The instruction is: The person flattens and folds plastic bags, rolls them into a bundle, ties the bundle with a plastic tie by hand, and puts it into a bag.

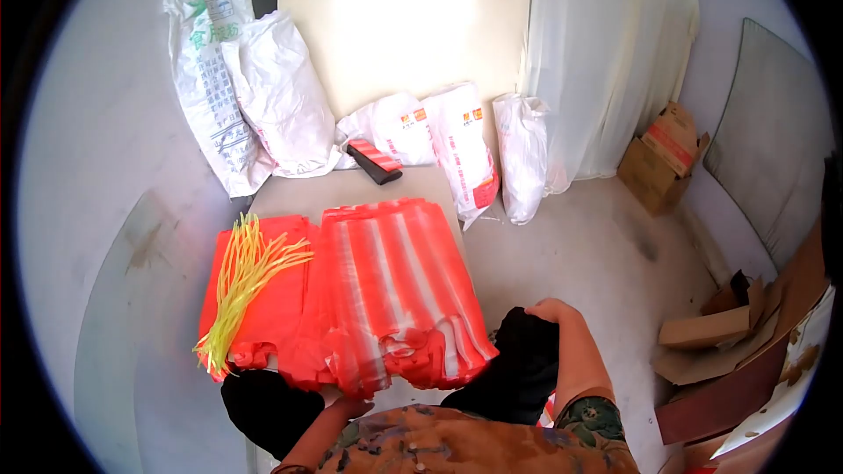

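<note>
A stack of red-and-white striped plastic bags (399, 254) lies in front of me, its crumpled lower edge close to my lap. Beside it on the left is a plain red plastic stack (281, 298), with a bundle of yellow strips (237, 285) spread across it. My left hand (338, 399) is at the near edge of the plastic, between the two stacks; its fingers are mostly hidden. Over on the right, my right hand (549, 309) rests on my black-clad knee (527, 355), fingers laid over it and apart from the bags.
White woven sacks (281, 96) lean against the wall, and more printed sacks (461, 149) stand at the back. A dark object with a red-striped top (376, 162) lies beyond the stacks. Cardboard boxes (659, 167) and flattened cardboard (720, 333) are on the right. A pale curtain (606, 61) hangs behind.
</note>
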Demonstrator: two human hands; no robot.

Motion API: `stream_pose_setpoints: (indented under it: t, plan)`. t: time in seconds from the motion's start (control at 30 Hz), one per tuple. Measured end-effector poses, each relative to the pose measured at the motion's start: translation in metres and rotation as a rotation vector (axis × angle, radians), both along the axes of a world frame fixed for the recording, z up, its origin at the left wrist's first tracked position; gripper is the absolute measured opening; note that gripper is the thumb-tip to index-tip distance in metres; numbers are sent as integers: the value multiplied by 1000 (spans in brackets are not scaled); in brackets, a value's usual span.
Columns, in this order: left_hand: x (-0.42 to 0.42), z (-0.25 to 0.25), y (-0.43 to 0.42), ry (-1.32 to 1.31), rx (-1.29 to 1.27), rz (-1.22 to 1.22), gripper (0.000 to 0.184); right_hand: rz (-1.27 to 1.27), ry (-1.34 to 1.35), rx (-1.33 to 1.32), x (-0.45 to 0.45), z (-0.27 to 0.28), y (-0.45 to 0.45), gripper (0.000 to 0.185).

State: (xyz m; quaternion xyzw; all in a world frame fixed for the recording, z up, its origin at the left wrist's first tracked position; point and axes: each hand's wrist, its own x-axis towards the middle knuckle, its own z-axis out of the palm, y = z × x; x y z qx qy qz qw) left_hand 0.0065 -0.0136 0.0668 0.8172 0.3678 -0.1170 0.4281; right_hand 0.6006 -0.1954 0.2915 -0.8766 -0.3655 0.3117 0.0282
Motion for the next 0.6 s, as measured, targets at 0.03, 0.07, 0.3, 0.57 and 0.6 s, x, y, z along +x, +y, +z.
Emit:
stream_pose_setpoints:
  t: [0.03,0.07,0.3,0.57,0.6]
  plan:
    - [0,-3,1,18,16,10,53,4,10,4,2,-1,-1,63]
    - [2,-5,0,35,31,21,53,10,20,8,5,-3,-2,63]
    - [10,-6,-12,192,208,-254,53,-144,246,34,13,-42,-8,61]
    - [-1,-28,-18,276,-9,-196,53,-193,349,56,31,-58,-12,52]
    - [4,-15,-23,281,-27,-186,53,-216,267,76,27,-58,-12,51]
